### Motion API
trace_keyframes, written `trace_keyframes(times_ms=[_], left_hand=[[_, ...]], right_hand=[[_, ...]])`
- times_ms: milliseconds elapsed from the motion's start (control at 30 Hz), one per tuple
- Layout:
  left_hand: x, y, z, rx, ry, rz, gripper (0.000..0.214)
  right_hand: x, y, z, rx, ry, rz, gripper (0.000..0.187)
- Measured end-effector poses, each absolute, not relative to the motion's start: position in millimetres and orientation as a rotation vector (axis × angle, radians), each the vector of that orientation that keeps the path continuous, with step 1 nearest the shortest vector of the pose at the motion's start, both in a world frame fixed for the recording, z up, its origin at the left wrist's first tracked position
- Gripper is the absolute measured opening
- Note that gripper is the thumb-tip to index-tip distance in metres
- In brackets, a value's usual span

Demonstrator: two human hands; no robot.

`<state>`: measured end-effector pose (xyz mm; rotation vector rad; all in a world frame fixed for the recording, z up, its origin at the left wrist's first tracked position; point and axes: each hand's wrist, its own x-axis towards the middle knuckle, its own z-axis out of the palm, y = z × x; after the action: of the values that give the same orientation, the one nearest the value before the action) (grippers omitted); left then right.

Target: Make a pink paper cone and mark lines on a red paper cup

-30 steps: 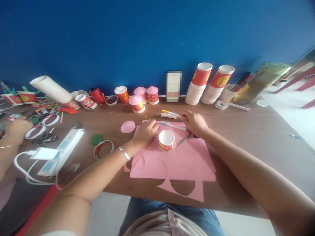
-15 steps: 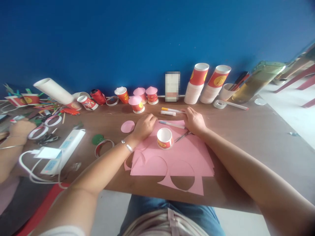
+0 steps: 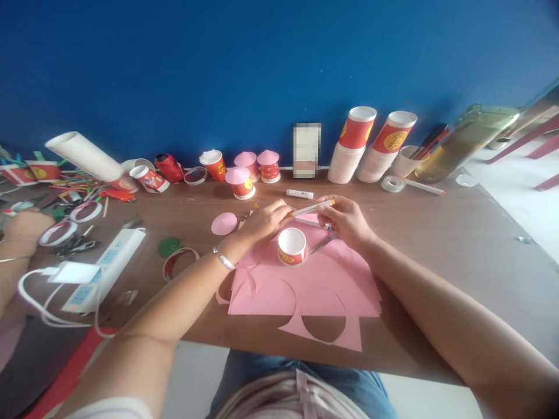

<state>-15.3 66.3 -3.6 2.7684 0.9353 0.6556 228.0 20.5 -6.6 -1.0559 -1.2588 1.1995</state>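
Note:
Both my hands hold a white marker (image 3: 312, 208) with an orange end just above the table. My left hand (image 3: 264, 221) pinches its left end; my right hand (image 3: 345, 221) grips the right part. Below them a cut-down red and white paper cup (image 3: 292, 247) stands upright on a stack of pink paper sheets (image 3: 314, 285) with round holes cut out. Another pen and scissors (image 3: 325, 240) lie on the paper by my right hand. A pink paper disc (image 3: 223, 223) lies left of my left hand.
Two stacks of paper cups (image 3: 356, 145), tape rolls (image 3: 392, 183), small pink-lidded cups (image 3: 241, 181) and a glue stick (image 3: 299, 194) line the blue wall. A power strip (image 3: 102, 265), cup rings (image 3: 179, 262) and another person's hand (image 3: 24, 230) are at the left.
My right hand has picked the orange-ended marker up from the table, and my left hand has left the pink paper and taken hold of its other end.

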Motion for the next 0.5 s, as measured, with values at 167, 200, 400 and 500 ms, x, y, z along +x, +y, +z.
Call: trace_keyframes(times_ms=[167,200,400,500], left_hand=[[-25.1,64.6,-10.8,2.772,0.891,0.643,0.033],[-30.0,65.3,-12.5,2.768,0.903,0.640,0.033],[-47.8,65.7,-17.9,2.739,0.858,0.488,0.025],[-40.7,64.5,-16.2,2.763,0.805,0.477,0.023]], right_hand=[[232.9,25.0,-12.9,-1.014,-1.120,1.241,0.054],[238.2,27.9,-12.8,-1.005,-1.080,1.214,0.054],[258.1,35.9,-10.6,-0.967,-0.952,1.217,0.051],[245.1,28.1,-10.5,-0.940,-0.953,1.381,0.049]])
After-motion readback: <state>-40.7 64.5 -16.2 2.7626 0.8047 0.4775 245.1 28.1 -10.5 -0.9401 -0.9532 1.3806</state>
